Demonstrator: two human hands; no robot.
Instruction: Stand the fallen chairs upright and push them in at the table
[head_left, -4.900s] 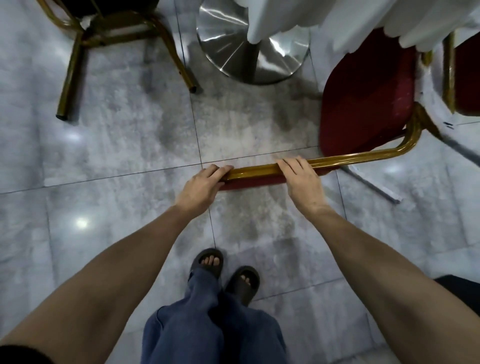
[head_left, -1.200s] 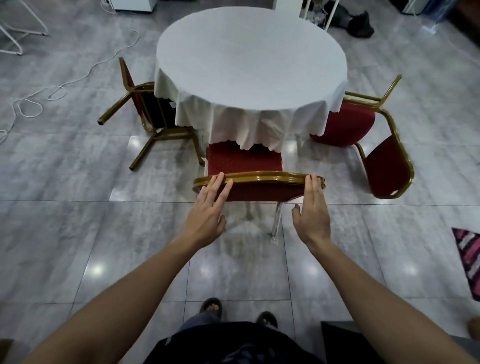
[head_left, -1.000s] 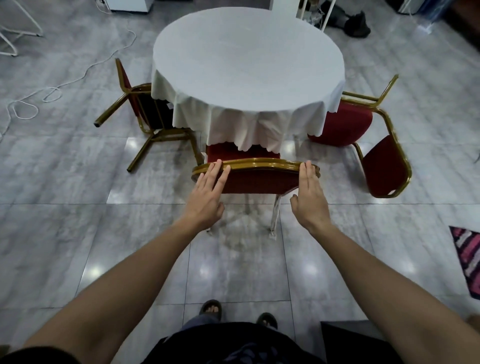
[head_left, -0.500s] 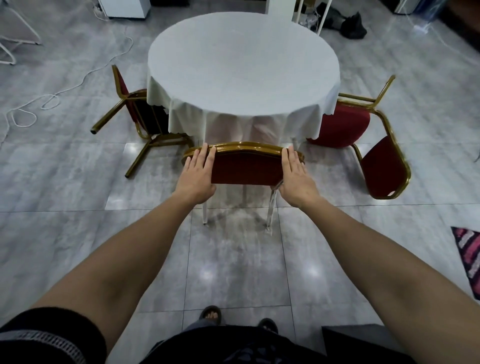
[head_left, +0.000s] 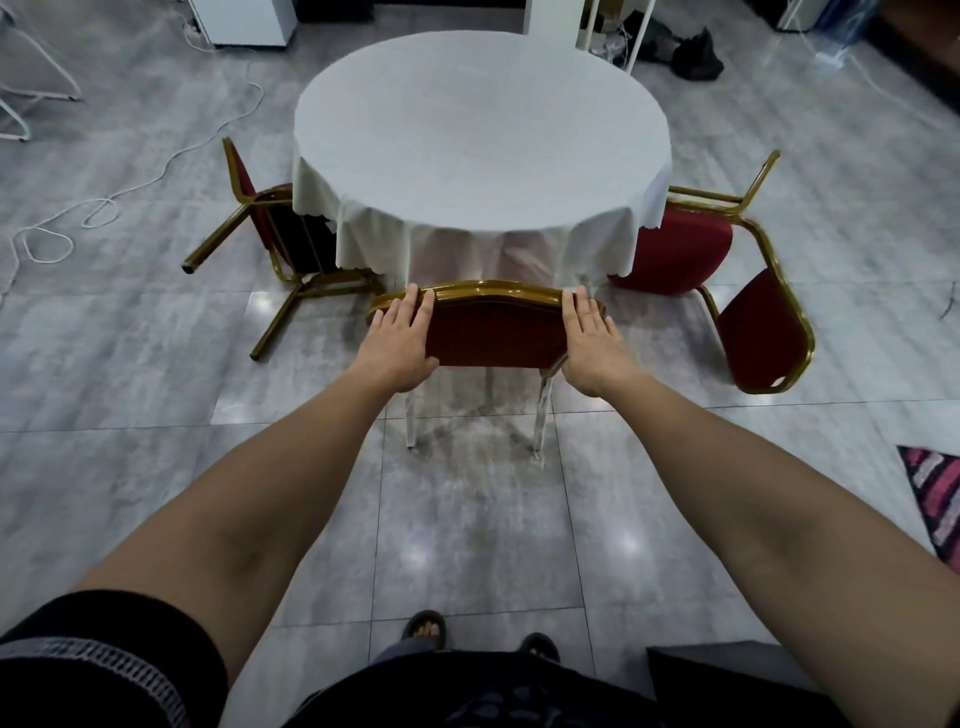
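Fingers flat and together, left hand (head_left: 400, 338) and right hand (head_left: 592, 343) pressed on near chair (head_left: 493, 332) back, upright, tucked at table (head_left: 478, 140). Left chair (head_left: 270, 234) and right chair (head_left: 727, 270) lying tipped, still to do.

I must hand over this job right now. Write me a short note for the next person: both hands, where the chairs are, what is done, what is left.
Left hand and right hand: flat and open on the backrest of the upright red chair with gold frame, no closed grip.
That chair stands at the round table with white cloth, pushed in.
Left: the fallen red chair on the table's left and the fallen red chair on its right both lie on the floor. Stand them up, push them in.
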